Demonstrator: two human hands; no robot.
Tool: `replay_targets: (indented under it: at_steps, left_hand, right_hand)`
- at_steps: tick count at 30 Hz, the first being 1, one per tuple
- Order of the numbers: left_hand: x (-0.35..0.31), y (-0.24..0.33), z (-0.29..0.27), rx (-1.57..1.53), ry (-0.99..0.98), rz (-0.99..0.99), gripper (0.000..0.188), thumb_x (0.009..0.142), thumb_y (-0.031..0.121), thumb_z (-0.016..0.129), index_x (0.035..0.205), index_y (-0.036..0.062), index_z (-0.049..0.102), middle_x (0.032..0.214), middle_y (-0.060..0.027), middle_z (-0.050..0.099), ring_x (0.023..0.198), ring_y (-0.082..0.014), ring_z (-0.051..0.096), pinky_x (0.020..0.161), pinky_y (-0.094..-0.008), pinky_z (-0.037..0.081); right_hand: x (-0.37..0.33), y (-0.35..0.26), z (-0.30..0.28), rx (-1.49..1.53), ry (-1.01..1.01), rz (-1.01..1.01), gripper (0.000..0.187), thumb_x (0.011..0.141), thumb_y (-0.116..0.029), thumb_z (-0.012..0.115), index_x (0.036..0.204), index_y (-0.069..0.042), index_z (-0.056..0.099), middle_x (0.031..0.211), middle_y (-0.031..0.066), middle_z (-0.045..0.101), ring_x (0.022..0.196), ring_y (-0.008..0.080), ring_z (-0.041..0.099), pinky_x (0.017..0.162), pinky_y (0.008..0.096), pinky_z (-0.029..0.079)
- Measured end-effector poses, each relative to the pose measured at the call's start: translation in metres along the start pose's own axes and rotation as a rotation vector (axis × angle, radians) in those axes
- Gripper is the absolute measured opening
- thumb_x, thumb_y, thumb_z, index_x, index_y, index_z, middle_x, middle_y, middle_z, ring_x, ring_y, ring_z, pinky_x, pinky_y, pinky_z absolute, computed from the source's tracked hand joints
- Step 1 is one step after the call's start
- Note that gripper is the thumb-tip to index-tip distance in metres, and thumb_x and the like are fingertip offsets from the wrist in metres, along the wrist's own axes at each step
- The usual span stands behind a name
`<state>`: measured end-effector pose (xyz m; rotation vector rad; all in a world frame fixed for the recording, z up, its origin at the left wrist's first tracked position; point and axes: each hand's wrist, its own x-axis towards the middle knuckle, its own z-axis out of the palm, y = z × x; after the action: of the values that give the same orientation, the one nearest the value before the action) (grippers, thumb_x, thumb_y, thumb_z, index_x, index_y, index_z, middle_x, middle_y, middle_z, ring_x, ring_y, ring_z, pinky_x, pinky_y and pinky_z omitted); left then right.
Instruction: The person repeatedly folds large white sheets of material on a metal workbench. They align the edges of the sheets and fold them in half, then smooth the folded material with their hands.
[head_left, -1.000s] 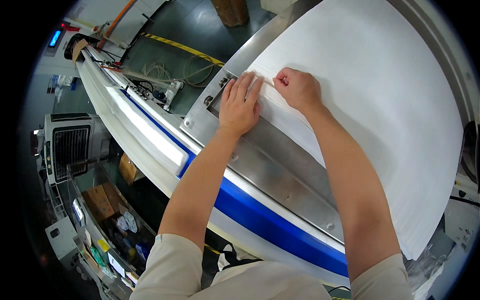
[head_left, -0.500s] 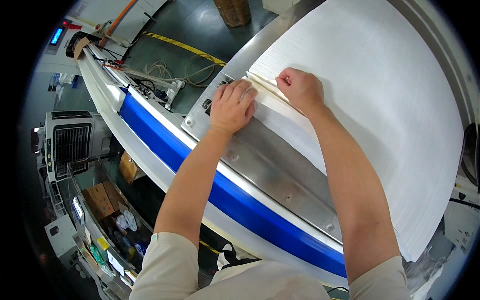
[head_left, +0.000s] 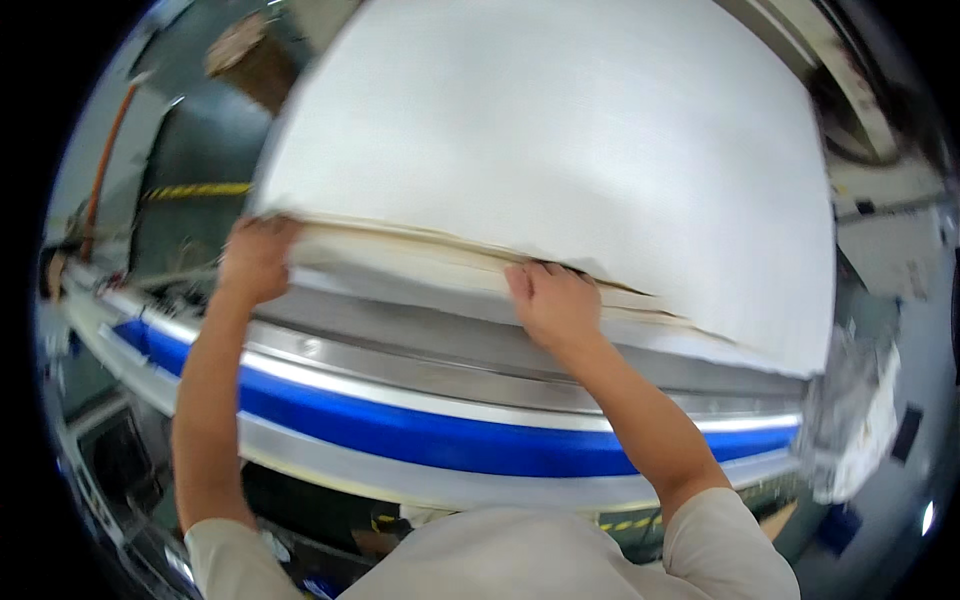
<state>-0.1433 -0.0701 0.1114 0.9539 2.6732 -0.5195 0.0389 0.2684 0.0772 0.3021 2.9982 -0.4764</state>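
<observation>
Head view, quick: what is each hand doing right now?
Left hand: closed on the left corner of the white sheet stack, lifting its edge.
Right hand: fingers curled into the stack's front edge, gripping it.

Machine edge and shop floor around the work

A blue stripe [head_left: 470, 440] runs along the metal machine bed [head_left: 420, 345] just below both hands; yellow-black floor tape [head_left: 195, 189] and an orange pipe [head_left: 105, 150] lie beyond the left hand.

a dark grey floor [head_left: 190, 140] is seen at upper left, crossed by a yellow-and-black striped tape [head_left: 195, 189] and an orange pipe [head_left: 105, 160]. a brown box [head_left: 250, 60] is blurred. a blue-banded metal counter [head_left: 450, 440] is lit brightly.
</observation>
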Motion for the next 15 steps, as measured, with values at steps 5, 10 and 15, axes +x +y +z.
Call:
replay_targets:
  at_steps: [5, 10, 15]
  left_hand:
    - [0.039, 0.034, -0.017, 0.301, -0.324, -0.098, 0.038, 0.073, 0.013, 0.066, 0.111, 0.0148, 0.062, 0.105, -0.0073, 0.064, 0.104, -0.0221, 0.060, 0.093, -0.0408, 0.042]
    - [0.046, -0.028, 0.065, 0.344, -0.107, -0.073, 0.023, 0.077, 0.010, 0.063, 0.100, 0.0128, 0.066, 0.100, -0.0085, 0.064, 0.098, -0.0236, 0.061, 0.084, -0.0378, 0.045]
    - [0.064, -0.013, 0.068, 0.018, -0.083, -0.347, 0.020, 0.087, -0.002, 0.052, 0.099, 0.0032, 0.066, 0.096, -0.0176, 0.065, 0.095, -0.0343, 0.061, 0.080, -0.0426, 0.050]
  right_hand:
    - [-0.088, 0.218, -0.052, -0.246, -0.148, 0.374, 0.060, 0.099, -0.047, 0.029, 0.084, -0.007, 0.071, 0.089, 0.0147, 0.069, 0.086, 0.0322, 0.065, 0.095, 0.0498, 0.040]
    - [-0.178, 0.408, -0.098, -0.338, 0.107, 0.459, 0.065, 0.100, -0.045, 0.024, 0.079, -0.005, 0.072, 0.081, 0.0158, 0.069, 0.084, 0.0322, 0.065, 0.103, 0.0483, 0.033]
    - [-0.212, 0.505, -0.131, -0.510, -0.135, 0.685, 0.075, 0.100, -0.048, 0.016, 0.084, -0.001, 0.072, 0.085, 0.0208, 0.068, 0.091, 0.0316, 0.065, 0.111, 0.0456, 0.024]
